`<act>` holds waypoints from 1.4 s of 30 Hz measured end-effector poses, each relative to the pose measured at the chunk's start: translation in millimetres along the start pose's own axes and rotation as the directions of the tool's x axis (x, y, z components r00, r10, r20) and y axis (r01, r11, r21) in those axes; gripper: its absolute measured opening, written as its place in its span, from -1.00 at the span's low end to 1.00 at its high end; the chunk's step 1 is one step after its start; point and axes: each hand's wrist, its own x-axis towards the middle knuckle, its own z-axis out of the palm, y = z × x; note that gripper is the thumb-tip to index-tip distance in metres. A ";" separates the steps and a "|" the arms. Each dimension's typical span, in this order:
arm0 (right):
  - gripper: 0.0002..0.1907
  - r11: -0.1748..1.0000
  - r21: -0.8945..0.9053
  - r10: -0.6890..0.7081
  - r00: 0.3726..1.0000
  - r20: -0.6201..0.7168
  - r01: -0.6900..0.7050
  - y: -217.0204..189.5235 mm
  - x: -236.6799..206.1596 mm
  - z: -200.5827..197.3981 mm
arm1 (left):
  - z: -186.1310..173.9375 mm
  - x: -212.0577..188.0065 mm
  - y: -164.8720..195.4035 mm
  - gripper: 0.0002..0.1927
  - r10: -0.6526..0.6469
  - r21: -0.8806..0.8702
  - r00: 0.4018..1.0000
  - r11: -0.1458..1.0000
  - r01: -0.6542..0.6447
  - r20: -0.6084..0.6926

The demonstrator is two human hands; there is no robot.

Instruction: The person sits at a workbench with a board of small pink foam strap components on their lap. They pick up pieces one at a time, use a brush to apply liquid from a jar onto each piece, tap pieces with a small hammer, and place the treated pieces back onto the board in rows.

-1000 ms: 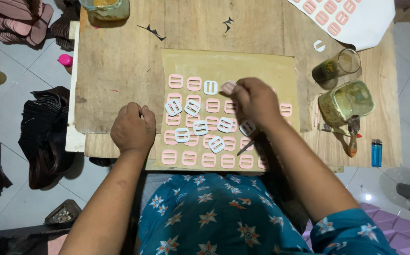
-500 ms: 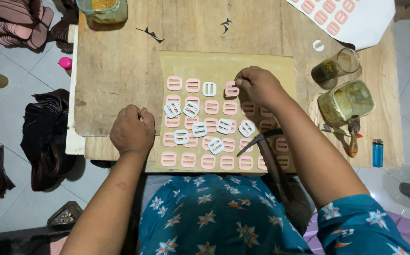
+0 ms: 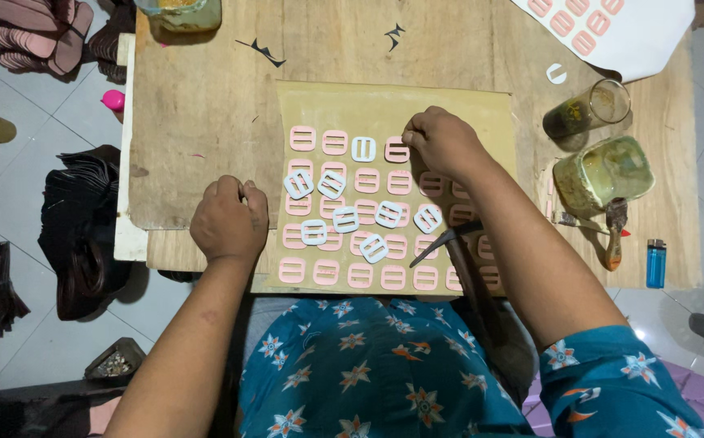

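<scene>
A tan sheet [image 3: 384, 101] lies on the wooden board [image 3: 206, 122], covered with rows of pink buckle-shaped pieces [image 3: 335, 143]. Several white buckles [image 3: 346, 219] rest on top of them, and one [image 3: 362, 148] sits in the top row. My right hand [image 3: 443, 142] hovers at the top row with its fingertips pinched together against a pink piece [image 3: 397, 151]; anything inside the fingers is hidden. My left hand [image 3: 229, 221] rests as a closed fist at the sheet's left edge. A dark hammer [image 3: 440, 242] lies under my right forearm.
To the right stand a glass of dark liquid [image 3: 589, 113] and a greenish jar [image 3: 603, 172], with a brush [image 3: 613, 235] and a blue lighter [image 3: 654, 264]. A white sheet with pink pieces [image 3: 620, 32] lies at the top right. Dark straps [image 3: 84, 231] are piled on the floor to the left.
My right hand has moved from the lower middle of the sheet up to the top row, uncovering a white buckle in the middle row. My left fist has stayed put.
</scene>
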 end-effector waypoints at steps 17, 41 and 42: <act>-0.76 1.000 -0.005 0.024 1.000 0.011 -0.024 -2.3 1.9 0.3 | -1.3 1.6 1.2 -0.76 0.022 -0.015 0.999 1.000 -0.023 -0.033; -0.74 0.964 0.186 -0.192 0.981 -0.006 0.190 -19.6 -65.7 50.6 | 1.3 -0.8 -1.3 -0.76 0.012 -0.019 0.999 1.000 -0.013 -0.041; -0.77 0.957 0.214 -0.194 0.981 -0.026 0.195 -20.2 -64.8 50.2 | 1.3 -0.8 -1.0 -0.76 0.010 -0.016 0.999 1.000 -0.011 -0.044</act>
